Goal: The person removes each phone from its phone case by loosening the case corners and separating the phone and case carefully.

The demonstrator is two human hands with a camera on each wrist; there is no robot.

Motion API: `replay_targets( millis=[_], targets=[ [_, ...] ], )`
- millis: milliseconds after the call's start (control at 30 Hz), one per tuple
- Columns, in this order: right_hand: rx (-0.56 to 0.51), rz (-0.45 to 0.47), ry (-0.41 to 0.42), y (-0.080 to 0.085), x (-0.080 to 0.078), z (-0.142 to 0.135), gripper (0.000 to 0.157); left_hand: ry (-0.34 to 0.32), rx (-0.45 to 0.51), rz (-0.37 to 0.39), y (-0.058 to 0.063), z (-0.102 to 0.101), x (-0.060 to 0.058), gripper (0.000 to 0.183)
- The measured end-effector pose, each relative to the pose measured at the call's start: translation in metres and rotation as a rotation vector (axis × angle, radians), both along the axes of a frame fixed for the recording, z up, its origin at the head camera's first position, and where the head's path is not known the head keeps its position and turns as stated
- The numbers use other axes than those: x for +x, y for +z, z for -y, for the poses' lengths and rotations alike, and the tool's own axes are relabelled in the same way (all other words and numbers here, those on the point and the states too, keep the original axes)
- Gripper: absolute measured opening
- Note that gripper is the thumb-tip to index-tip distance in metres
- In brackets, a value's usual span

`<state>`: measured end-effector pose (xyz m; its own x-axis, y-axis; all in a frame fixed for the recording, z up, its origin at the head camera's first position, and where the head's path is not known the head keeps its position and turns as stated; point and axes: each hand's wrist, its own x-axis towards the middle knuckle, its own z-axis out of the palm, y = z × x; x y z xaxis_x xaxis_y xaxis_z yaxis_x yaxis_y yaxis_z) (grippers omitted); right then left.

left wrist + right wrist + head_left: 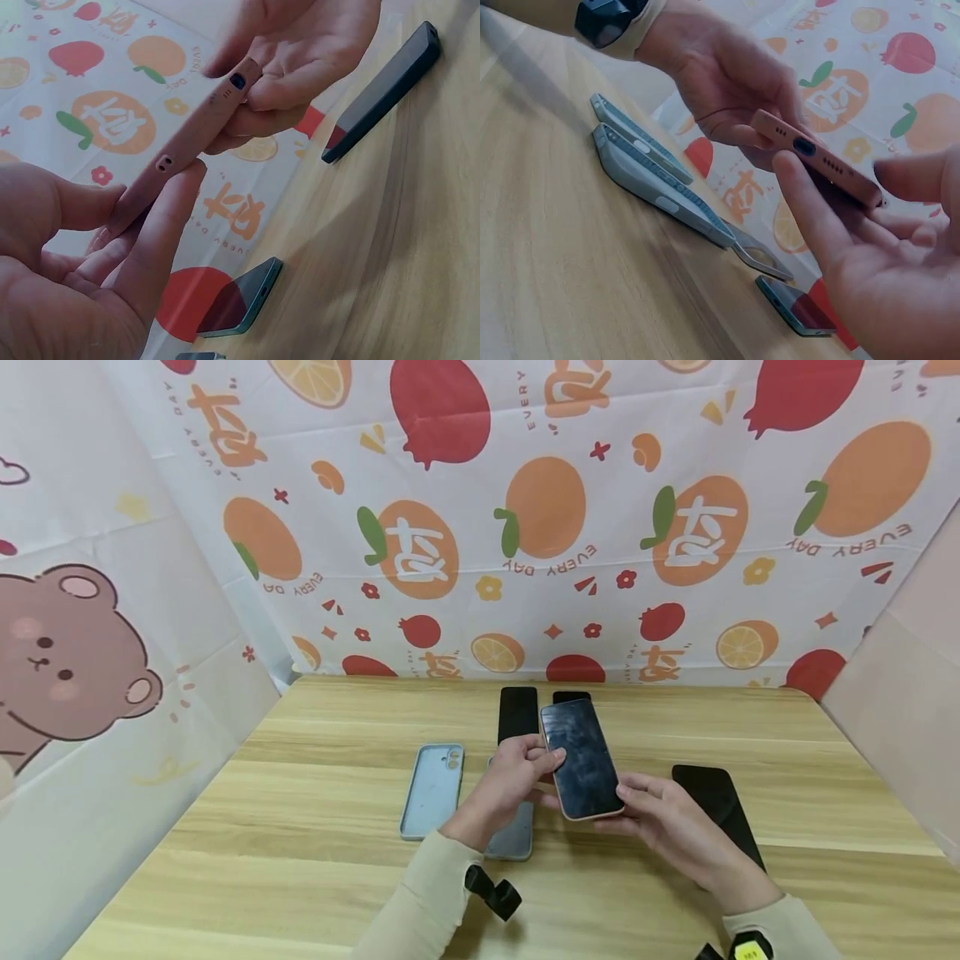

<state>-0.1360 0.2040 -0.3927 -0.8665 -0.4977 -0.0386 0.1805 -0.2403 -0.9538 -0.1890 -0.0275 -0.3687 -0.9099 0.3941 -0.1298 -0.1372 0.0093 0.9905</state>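
A smartphone [583, 760] with a dark screen and a pink rim is held up above the table, tilted, screen toward the head camera. My left hand [517, 768] grips its left edge, thumb over the screen. At its lower right corner, my right hand [660, 814] holds it between thumb and fingers. In the left wrist view, side openings show on the phone's pink edge [169, 157]. The right wrist view shows the phone's bottom edge [817, 156] with a port and small holes. Beneath my left hand lies a blue-grey phone case [512, 837], partly hidden.
A light blue phone case [432, 792] lies on the wooden table [300, 827] at the left. One black phone [518, 712] lies toward the back; another dark phone [572, 696] is mostly hidden behind the held one. At the right rests a larger black phone [720, 806], partly behind my right arm.
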Motion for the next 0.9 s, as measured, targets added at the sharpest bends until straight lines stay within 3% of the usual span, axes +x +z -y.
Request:
replay_targets(
  millis=[133,300,433,600,700,900],
  targets=[
    [0.011,-0.016,0.034,0.0,0.0,-0.001,0.057,-0.003,0.003,0.013,-0.002,0.001,-0.003,0.029],
    [0.006,-0.073,0.061,-0.002,0.0,-0.003,0.052,-0.034,0.023,0.028,-0.003,0.004,-0.005,0.026],
    [-0.038,-0.143,0.083,-0.003,0.0,-0.003,0.045,-0.053,0.051,0.033,-0.002,0.007,-0.005,0.026],
    [-0.171,-0.234,0.119,-0.006,0.001,-0.002,0.041,-0.074,0.109,0.063,0.002,0.008,-0.003,0.024],
    [-0.221,-0.248,0.134,-0.005,0.001,-0.001,0.041,-0.091,0.146,0.074,0.003,0.008,-0.003,0.022],
    [-0.206,-0.236,0.141,-0.003,0.002,-0.002,0.04,-0.118,0.174,0.083,0.004,0.01,-0.004,0.015]
  ],
)
